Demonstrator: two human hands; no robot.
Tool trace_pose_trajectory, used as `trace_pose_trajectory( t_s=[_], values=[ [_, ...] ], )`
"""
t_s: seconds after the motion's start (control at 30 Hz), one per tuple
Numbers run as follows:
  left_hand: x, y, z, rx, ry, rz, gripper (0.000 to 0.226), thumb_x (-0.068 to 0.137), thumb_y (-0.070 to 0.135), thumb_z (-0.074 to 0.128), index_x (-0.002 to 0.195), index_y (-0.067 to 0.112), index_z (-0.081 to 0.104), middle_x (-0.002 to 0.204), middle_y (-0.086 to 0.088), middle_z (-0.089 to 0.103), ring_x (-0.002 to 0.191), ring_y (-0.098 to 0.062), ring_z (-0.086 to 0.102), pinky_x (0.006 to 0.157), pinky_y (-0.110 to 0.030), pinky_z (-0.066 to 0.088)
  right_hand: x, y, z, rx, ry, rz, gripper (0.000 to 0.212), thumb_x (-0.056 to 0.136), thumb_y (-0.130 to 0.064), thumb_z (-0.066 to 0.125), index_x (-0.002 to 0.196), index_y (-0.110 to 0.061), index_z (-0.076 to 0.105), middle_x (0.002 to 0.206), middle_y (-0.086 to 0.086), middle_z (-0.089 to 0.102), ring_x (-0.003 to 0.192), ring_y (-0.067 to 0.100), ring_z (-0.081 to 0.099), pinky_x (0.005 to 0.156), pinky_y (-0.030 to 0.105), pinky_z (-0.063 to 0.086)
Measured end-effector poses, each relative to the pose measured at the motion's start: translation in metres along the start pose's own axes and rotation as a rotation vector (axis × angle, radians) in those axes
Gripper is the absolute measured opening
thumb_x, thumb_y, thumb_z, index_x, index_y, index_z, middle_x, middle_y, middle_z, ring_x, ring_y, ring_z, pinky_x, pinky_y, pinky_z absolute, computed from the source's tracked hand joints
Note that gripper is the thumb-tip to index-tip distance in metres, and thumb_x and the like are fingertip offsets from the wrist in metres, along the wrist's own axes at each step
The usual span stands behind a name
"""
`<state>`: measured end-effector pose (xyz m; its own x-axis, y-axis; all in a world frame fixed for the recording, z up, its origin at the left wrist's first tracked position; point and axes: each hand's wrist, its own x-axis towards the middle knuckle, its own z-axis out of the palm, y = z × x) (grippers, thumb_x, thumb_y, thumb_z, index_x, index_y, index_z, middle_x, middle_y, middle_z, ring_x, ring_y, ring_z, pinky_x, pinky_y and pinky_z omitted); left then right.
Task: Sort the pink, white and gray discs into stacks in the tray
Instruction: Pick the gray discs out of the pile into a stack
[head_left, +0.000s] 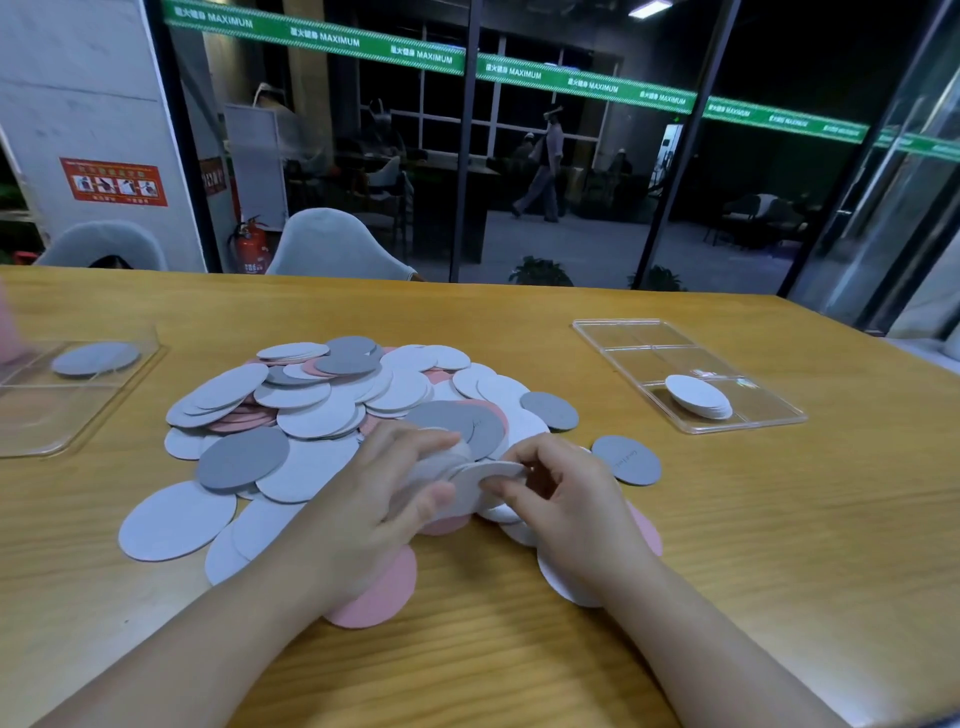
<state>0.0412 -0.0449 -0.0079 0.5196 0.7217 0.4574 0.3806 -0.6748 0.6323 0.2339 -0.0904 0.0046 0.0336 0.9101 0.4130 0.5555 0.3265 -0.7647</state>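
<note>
Just between left hand (384, 499) and right hand (566, 499), both pinching it: a white disc (491, 474).

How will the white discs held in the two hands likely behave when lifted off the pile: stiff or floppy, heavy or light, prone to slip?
Probably light: the left hand and right hand hold the white discs with fingertips only. Likely fairly stiff, since they keep flat with no droop. They may slide apart easily: the pile lies fanned and overlapping.

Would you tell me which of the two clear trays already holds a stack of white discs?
The clear tray on the right: white discs sit stacked in its nearest compartment. The left tray holds only a gray disc.
</note>
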Motion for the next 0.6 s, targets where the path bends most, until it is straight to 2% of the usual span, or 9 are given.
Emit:
trace_pose_trajectory(
  t_s=[0.1, 0.23, 0.3, 0.43, 0.53, 0.6],
  values=[
    [-0.002, 0.006, 0.002, 0.056, -0.035, 0.015, 0.040, 0.082, 0.051, 0.045, 0.117, 0.067, 0.032, 0.119, 0.032, 0.034, 0.115, 0.010, 0.039, 0.088, 0.000, 0.027, -0.001, 0.000, 0.004, -0.051, -0.030, -0.020, 0.016, 0.084, -0.016, 0.066, 0.077, -0.029, 0.059, 0.071, -0.017, 0.058, 0.066, 0.003, 0.051, 0.059, 0.011, 0.037],
    [0.000, 0.007, 0.002, 0.086, -0.038, 0.020, 0.047, 0.084, 0.029, 0.047, 0.120, 0.056, 0.032, 0.118, 0.031, 0.034, 0.112, 0.007, 0.041, 0.088, -0.001, 0.028, 0.001, 0.001, 0.006, -0.072, -0.060, -0.119, 0.009, 0.082, -0.016, 0.061, 0.087, -0.024, 0.063, 0.084, -0.015, 0.058, 0.072, 0.006, 0.051, 0.065, 0.013, 0.039],
    [0.000, 0.007, 0.002, 0.090, -0.039, 0.019, 0.047, 0.084, 0.028, 0.046, 0.120, 0.057, 0.033, 0.118, 0.032, 0.035, 0.112, 0.008, 0.041, 0.088, -0.001, 0.028, 0.002, 0.003, 0.002, -0.102, -0.046, -0.128, 0.012, 0.084, -0.017, 0.062, 0.093, -0.025, 0.063, 0.093, -0.015, 0.057, 0.074, 0.006, 0.051, 0.067, 0.012, 0.039],
    [-0.002, 0.005, 0.000, 0.081, -0.015, 0.016, 0.054, 0.084, 0.028, 0.048, 0.118, 0.067, 0.034, 0.119, 0.028, 0.040, 0.115, 0.009, 0.040, 0.088, 0.000, 0.028, 0.006, 0.011, -0.020, -0.208, -0.057, 0.008, 0.030, 0.084, -0.027, 0.066, 0.099, -0.046, 0.048, 0.095, -0.020, 0.057, 0.085, 0.001, 0.050, 0.070, 0.009, 0.035],
    [-0.002, 0.004, -0.001, 0.074, -0.006, 0.006, 0.053, 0.083, 0.028, 0.050, 0.120, 0.063, 0.036, 0.119, 0.029, 0.043, 0.117, 0.009, 0.041, 0.089, 0.000, 0.027, 0.000, 0.013, -0.039, -0.324, -0.126, 0.066, 0.033, 0.080, -0.035, 0.069, 0.104, -0.044, 0.049, 0.105, -0.022, 0.054, 0.098, -0.007, 0.045, 0.076, 0.003, 0.033],
    [-0.002, 0.005, -0.002, 0.076, -0.017, -0.004, 0.052, 0.082, 0.029, 0.050, 0.121, 0.061, 0.037, 0.121, 0.031, 0.042, 0.117, 0.011, 0.040, 0.088, 0.001, 0.026, -0.007, 0.012, -0.049, -0.390, -0.211, 0.116, 0.042, 0.076, -0.043, 0.070, 0.113, -0.041, 0.050, 0.114, -0.023, 0.049, 0.110, -0.004, 0.041, 0.086, 0.007, 0.035]
  ],
)
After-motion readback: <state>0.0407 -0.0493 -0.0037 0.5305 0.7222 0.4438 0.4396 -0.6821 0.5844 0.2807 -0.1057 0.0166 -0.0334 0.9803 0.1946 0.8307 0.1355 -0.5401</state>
